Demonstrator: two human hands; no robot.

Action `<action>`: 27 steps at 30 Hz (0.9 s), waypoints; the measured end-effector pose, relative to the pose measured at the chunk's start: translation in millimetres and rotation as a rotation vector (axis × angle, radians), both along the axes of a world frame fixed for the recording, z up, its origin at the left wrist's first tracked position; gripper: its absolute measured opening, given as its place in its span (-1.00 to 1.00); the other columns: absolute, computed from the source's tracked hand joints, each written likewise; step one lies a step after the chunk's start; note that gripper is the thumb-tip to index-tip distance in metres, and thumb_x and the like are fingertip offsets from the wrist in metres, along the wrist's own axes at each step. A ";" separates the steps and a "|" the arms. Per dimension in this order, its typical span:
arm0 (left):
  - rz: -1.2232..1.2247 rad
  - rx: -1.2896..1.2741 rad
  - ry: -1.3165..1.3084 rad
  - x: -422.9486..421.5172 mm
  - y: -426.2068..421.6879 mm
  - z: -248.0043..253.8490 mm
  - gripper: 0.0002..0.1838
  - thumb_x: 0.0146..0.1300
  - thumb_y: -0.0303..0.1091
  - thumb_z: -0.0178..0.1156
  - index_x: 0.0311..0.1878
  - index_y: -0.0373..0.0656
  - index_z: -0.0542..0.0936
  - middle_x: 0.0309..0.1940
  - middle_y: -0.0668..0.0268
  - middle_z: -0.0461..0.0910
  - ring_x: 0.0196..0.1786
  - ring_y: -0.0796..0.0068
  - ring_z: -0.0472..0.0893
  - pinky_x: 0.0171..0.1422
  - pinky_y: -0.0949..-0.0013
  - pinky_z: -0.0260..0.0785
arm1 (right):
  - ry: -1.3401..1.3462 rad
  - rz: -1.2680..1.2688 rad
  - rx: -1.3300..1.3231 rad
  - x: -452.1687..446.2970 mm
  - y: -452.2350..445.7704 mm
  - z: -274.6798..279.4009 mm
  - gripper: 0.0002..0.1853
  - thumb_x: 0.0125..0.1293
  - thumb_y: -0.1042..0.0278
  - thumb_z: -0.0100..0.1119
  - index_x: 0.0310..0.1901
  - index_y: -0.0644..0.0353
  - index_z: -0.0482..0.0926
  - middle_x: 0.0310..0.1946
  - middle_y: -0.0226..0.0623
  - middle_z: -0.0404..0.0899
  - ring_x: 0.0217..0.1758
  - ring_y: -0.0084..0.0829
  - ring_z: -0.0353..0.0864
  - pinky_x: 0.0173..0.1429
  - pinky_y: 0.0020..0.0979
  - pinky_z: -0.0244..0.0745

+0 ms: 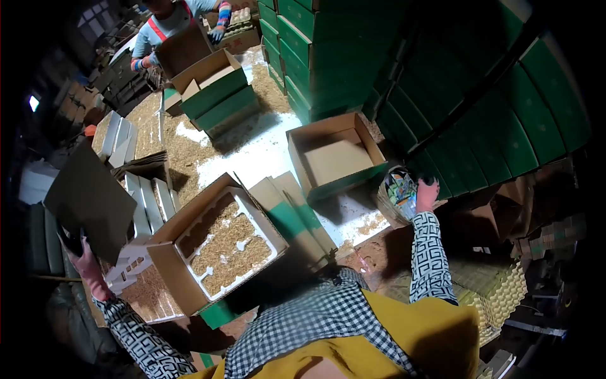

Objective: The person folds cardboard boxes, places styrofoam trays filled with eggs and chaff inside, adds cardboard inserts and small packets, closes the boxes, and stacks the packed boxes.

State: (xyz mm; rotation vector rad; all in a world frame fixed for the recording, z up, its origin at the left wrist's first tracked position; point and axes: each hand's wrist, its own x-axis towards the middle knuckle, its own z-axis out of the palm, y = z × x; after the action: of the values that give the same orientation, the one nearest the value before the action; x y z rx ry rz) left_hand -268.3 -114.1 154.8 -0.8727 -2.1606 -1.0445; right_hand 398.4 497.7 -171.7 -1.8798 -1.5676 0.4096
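My left hand, in a pink glove with dark fingertips, is closed on the lower edge of a brown cardboard sheet, which is tilted up. My right hand, gloved alike, is at the rim of a round basket of small colourful packets. Its fingers are curled, and what they hold is hidden. Between my hands stands an open carton with a white foam tray inside, covered with straw-like husks.
An open carton stands beside the basket. Flattened cardboard leans between the cartons. Green boxes are stacked high at the back and right. Across the table, a person handles another carton. Egg trays lie low right.
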 end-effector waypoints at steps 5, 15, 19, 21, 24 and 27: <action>-0.120 -0.044 -0.167 68.5 6.2 -10.3 -0.26 0.34 -0.61 0.07 0.52 -0.17 0.00 0.23 0.08 0.44 0.19 0.37 0.50 0.29 0.38 0.29 | -0.364 0.379 -0.095 -13.4 -22.0 57.3 -0.37 0.17 0.16 0.27 0.29 0.08 0.39 0.31 0.03 0.29 0.43 0.01 0.16 0.48 -0.06 0.06; -0.144 0.152 -0.135 152.6 4.4 -26.1 -0.33 0.27 -0.73 0.03 0.45 -0.27 0.17 0.24 0.08 0.45 0.20 0.36 0.49 0.26 0.36 0.33 | -0.452 0.570 0.184 -23.7 -19.3 90.1 -0.69 -0.02 0.17 0.34 -0.15 -0.15 0.69 0.23 -0.17 0.43 0.40 -0.07 0.23 0.51 -0.08 -0.03; 0.097 0.264 0.016 164.1 -6.5 -19.5 -0.58 0.23 -0.70 0.14 0.19 -0.41 0.49 0.11 0.11 0.57 0.07 0.38 0.57 0.15 0.39 0.44 | -0.311 0.352 0.271 -21.3 -8.1 108.7 -0.58 0.10 0.20 0.30 -0.02 0.24 0.60 0.00 0.02 0.57 0.04 -0.05 0.54 0.18 -0.17 0.41; 0.214 0.286 0.102 165.9 -27.9 -25.7 -0.60 0.22 -0.67 0.18 0.16 -0.42 0.51 0.07 0.12 0.60 0.02 0.40 0.60 0.10 0.39 0.47 | 0.490 0.160 0.149 -61.5 -32.5 165.7 -0.61 0.26 0.28 0.22 0.05 0.35 0.52 -0.04 -0.09 0.59 0.01 -0.24 0.58 0.13 -0.31 0.45; 0.286 0.281 0.177 187.0 -6.3 -36.3 -0.58 0.14 -0.59 0.31 0.11 -0.35 0.56 0.01 0.14 0.63 -0.03 0.35 0.60 0.12 0.32 0.45 | 0.995 0.676 -0.091 -161.5 -143.3 255.1 -0.61 0.32 0.31 0.15 0.11 0.34 0.48 0.03 -0.11 0.54 0.11 -0.27 0.52 0.20 -0.32 0.41; -0.008 0.082 0.354 224.6 53.5 -29.0 -0.55 -0.02 -0.59 0.33 0.03 -0.23 0.58 0.01 0.09 0.58 0.09 0.10 0.54 0.20 0.07 0.36 | 0.293 1.462 0.330 -282.2 -227.3 244.5 -0.68 0.29 0.27 0.17 0.01 0.26 0.55 0.11 -0.13 0.50 0.21 -0.17 0.45 0.27 -0.16 0.34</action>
State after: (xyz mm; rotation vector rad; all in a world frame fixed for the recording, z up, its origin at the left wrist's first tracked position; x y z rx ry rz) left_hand -43.7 -60.6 125.8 -0.9486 -1.8093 -0.8984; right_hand 116.1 270.4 72.8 -0.1390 -2.3337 0.8766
